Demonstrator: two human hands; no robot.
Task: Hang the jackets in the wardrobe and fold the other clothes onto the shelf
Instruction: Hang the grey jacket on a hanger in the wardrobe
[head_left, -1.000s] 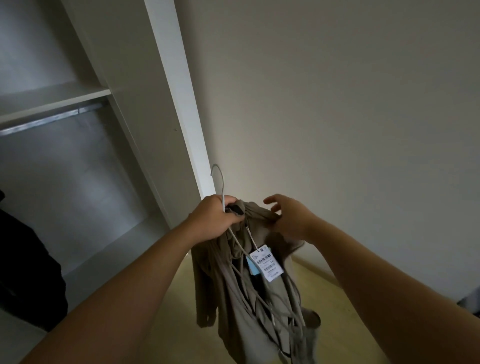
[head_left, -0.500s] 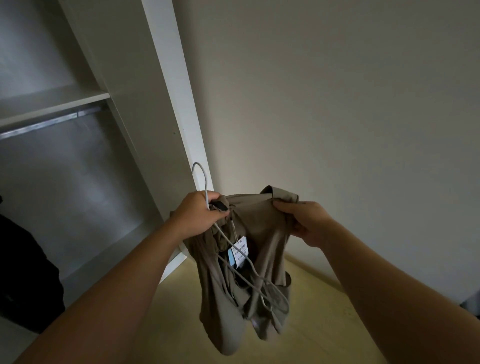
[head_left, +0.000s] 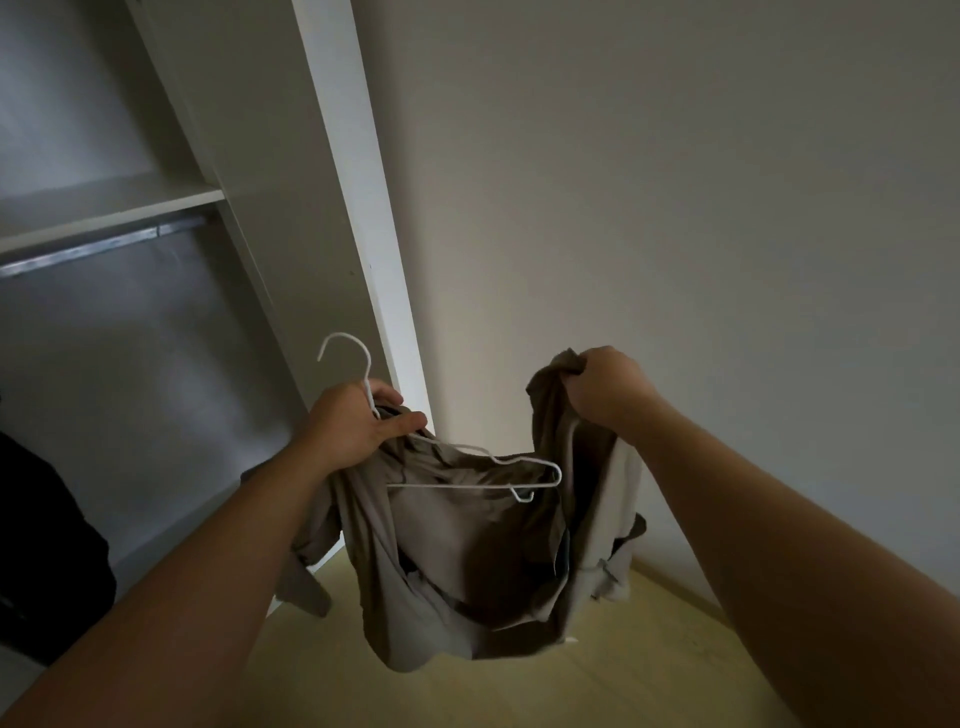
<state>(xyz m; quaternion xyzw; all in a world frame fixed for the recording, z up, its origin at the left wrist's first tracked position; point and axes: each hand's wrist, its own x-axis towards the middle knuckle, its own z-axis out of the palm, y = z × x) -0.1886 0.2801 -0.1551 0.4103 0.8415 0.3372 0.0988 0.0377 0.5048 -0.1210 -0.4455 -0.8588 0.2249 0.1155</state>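
Jacket (head_left: 467, 561) plain khaki-beige, darker brown in the shadowed folds. Wire hanger (head_left: 483, 467) white. Wardrobe frame (head_left: 353, 208) white; shelf (head_left: 104, 202) white, greyed by shade; rail (head_left: 93, 249) under it dull silver-grey. Wall (head_left: 675, 208) plain off-white. Floor (head_left: 571, 686) pale yellowish wood tone. Garment (head_left: 41, 561) at left edge solid black; pattern can't be made out.

This is a room in a home, likely a bedroom, seen at an open wardrobe (head_left: 340, 171). Its white carcass has a shelf (head_left: 104, 200) with a metal rail (head_left: 88, 254) just under it, and a dark garment (head_left: 47, 545) shows at its left edge. Beside it are a plain pale wall (head_left: 675, 208) and a light wood floor (head_left: 597, 686). A beige jacket (head_left: 467, 561) and a wire hanger (head_left: 467, 486) are held before it.
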